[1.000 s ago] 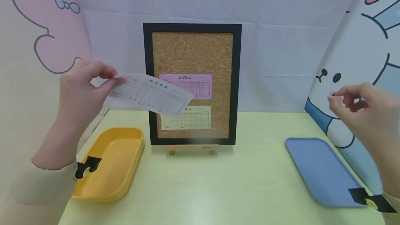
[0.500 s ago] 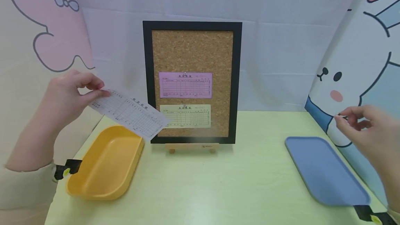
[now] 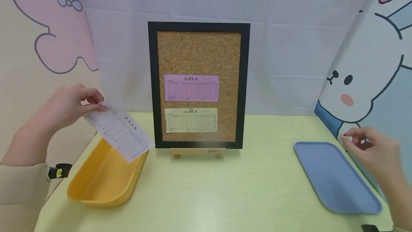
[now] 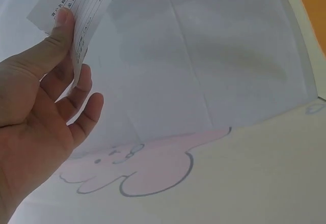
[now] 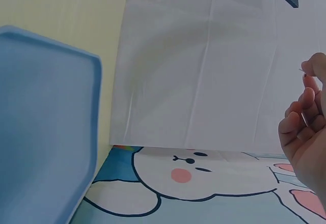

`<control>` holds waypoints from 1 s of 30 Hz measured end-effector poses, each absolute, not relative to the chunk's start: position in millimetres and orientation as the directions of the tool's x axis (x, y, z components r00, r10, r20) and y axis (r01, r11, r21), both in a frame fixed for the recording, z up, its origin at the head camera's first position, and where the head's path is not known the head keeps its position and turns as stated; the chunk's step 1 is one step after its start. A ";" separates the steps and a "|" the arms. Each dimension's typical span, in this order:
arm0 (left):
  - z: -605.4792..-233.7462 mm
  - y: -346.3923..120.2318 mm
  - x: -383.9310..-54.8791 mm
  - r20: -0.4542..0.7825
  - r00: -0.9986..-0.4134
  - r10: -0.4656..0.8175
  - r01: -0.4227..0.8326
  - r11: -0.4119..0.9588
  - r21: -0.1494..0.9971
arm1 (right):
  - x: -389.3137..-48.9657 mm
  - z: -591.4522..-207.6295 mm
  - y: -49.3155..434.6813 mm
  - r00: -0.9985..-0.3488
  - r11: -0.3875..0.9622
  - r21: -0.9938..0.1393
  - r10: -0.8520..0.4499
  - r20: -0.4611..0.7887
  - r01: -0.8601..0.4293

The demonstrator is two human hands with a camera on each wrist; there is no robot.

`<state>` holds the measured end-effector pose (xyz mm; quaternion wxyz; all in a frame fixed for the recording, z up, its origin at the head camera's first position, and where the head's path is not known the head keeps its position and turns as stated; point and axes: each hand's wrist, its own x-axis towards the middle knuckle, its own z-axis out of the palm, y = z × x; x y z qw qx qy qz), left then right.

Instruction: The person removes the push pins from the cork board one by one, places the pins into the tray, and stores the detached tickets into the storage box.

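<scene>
My left hand pinches a white printed receipt slip by its upper left corner. The slip slants down to the right above the yellow tray. In the left wrist view the thumb lies on the slip. Over the far part of the blue tray, my right hand pinches a tiny pushpin; its thin point shows, the rest is mostly hidden by the fingertips. A purple slip and a pale green slip are pinned on the corkboard, one above the other.
The black-framed corkboard stands on a small wooden easel at the back of the pale green table. Behind it hangs a white cloth. Cartoon-printed panels stand on both sides.
My left hand has moved left and down with the white slip, away from the corkboard, uncovering the purple and green slips. The right hand has lowered towards the blue tray, still pinching the pushpin.
</scene>
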<state>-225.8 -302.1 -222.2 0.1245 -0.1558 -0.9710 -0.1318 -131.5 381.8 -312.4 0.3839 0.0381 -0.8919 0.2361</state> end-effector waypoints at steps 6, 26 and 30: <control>-230.4 -313.2 -236.1 0.200 -0.932 0.302 0.340 0.919 0.198 | -135.5 -333.1 388.9 -0.729 0.870 -0.432 0.132 0.671 -0.240; -281.4 -345.0 -263.9 0.022 -0.919 0.394 0.391 0.899 0.198 | -151.0 -384.2 411.7 -0.836 0.863 -0.483 0.150 0.528 -0.150; -292.9 -344.5 -266.4 0.016 -0.912 0.411 0.406 0.892 0.201 | -150.8 -394.7 417.9 -0.856 0.856 -0.495 0.142 0.498 -0.146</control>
